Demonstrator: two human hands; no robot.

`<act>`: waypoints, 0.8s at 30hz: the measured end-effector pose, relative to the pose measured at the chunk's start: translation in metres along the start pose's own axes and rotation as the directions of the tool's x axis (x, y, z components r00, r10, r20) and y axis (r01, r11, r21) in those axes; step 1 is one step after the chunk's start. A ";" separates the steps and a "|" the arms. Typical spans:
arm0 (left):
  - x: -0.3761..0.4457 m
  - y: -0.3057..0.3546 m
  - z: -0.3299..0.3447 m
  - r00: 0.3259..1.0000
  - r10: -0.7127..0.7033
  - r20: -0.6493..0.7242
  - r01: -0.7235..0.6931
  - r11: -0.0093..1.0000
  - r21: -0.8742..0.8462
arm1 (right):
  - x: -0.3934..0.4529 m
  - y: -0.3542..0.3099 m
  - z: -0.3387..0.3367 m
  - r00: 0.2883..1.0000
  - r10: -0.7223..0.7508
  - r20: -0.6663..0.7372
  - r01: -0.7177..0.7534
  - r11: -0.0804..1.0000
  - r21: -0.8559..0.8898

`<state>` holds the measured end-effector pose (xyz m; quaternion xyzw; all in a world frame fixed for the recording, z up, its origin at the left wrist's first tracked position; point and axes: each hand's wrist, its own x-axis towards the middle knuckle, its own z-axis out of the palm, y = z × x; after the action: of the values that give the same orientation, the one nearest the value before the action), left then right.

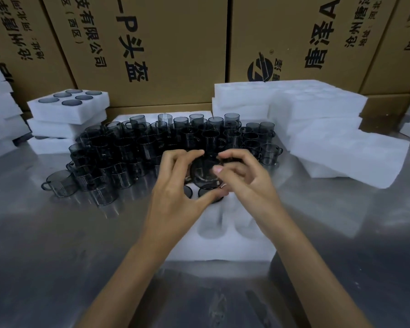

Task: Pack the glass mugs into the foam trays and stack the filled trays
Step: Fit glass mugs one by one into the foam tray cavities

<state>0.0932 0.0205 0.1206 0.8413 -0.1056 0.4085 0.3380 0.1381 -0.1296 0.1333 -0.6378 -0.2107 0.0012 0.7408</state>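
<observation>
Both forearms reach over the worktop (57,233); left hand (175,195) and right hand (249,178) curl their fingers (187,153) round one mug (204,171) above the foam tray (223,247), which holds two mugs at its far end.

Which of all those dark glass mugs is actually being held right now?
The mug above the near foam tray, gripped by both the left hand and right hand; the others stand untouched on the table.
</observation>
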 end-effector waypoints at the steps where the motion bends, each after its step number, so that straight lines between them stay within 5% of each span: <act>1: 0.000 0.000 0.001 0.999 -0.007 0.035 0.009 0.999 -0.046 | 0.001 -0.001 -0.003 1.000 -0.011 -0.028 0.011 1.000 -0.003; 10: 0.002 0.004 0.014 0.966 -0.153 0.206 0.216 0.918 -0.332 | 0.015 0.013 -0.039 0.996 -0.032 -0.088 0.019 0.988 -0.151; 18: 0.016 0.003 0.041 0.881 -0.198 0.429 0.331 0.906 -0.262 | 0.022 0.036 -0.066 0.989 -0.007 -0.148 -0.062 0.889 -0.453; 24: 0.014 -0.007 0.044 0.878 -0.237 0.416 0.316 0.940 -0.131 | 0.027 0.044 -0.064 0.994 -0.048 -0.098 -0.008 0.864 -0.503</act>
<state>0.1320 -0.0016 0.1087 0.8753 -0.0894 0.1656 0.4454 0.1947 -0.1741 0.0936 -0.8057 -0.1704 -0.0955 0.5593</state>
